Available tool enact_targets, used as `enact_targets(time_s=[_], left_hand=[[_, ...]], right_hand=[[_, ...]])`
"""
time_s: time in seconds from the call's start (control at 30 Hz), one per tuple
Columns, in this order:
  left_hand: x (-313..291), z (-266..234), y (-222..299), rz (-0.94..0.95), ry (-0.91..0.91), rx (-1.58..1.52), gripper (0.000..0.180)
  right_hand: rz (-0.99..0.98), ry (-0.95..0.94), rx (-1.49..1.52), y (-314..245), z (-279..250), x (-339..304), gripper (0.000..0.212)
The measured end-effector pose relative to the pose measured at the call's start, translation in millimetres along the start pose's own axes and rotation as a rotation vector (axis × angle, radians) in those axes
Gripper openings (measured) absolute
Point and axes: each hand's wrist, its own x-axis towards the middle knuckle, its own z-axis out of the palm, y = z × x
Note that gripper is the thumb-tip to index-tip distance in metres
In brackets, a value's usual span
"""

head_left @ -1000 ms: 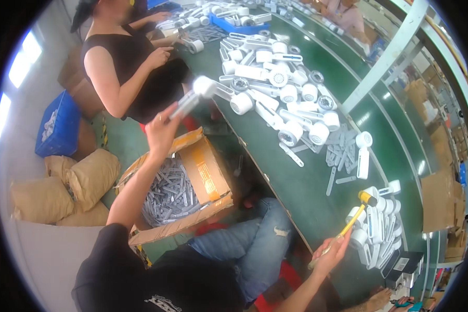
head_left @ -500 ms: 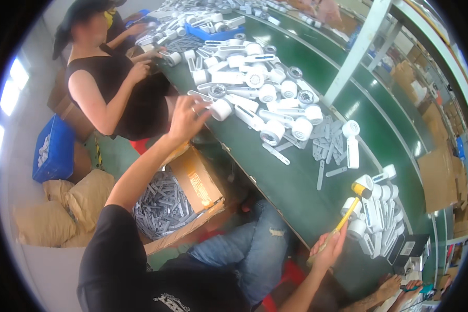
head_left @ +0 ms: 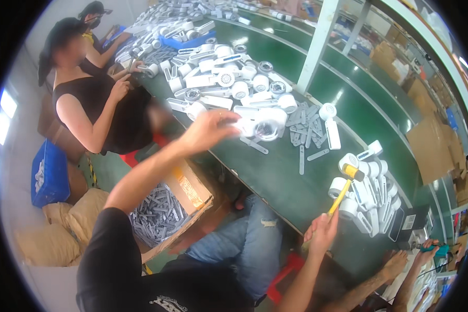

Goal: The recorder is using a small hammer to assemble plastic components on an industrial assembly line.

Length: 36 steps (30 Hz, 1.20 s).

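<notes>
My left hand is over the near side of the workbench, fingers closed on the handle end of a white handheld fan housing, which is blurred by motion. In my right hand, near the bench's front edge, is a small mallet with a yellow handle and a yellow-and-black head, held head up. Beyond my left hand lies a large heap of similar white fan housings. Flat grey strips are piled at its right end. A second group of white housings lies beside the mallet head.
Below the bench edge, an open carton holds many grey strips. A white metal post rises behind the heap. Co-workers sit at the left; another person's hands are at lower right. A blue bin and brown sacks stand left.
My left hand has moved right from the heap's near edge and now carries a white fan housing. The mallet stays in my right hand. The whole view has shifted slightly.
</notes>
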Motion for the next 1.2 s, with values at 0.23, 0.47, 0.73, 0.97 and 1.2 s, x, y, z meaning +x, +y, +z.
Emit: enact_targets(time_s=[0.23,0.47,0.73,0.97,1.2], left_hand=[[-53,110,48,-0.203,-0.241,-1.608,0.053],[-75,164,77,-0.332,-0.203,-1.69,0.042],[-73,73,39,-0.193,0.142,-0.096,0.023],[4,87,-58,0.407,0.004,0.249,0.024],[2,31,-55,-0.179,0.268,0.27,0.022]], right_hand=[[0.051,-0.165,0.075,-35,60,-43,0.062],[-0.208,-0.08,-0.342,-26,82,-29,0.036],[0.18,-0.16,-0.545,-38,-5,-4,0.027],[0.207,-0.278,-0.704,-37,2,4,0.03],[0.324,-0.201,-0.522,-43,0,0,0.036]])
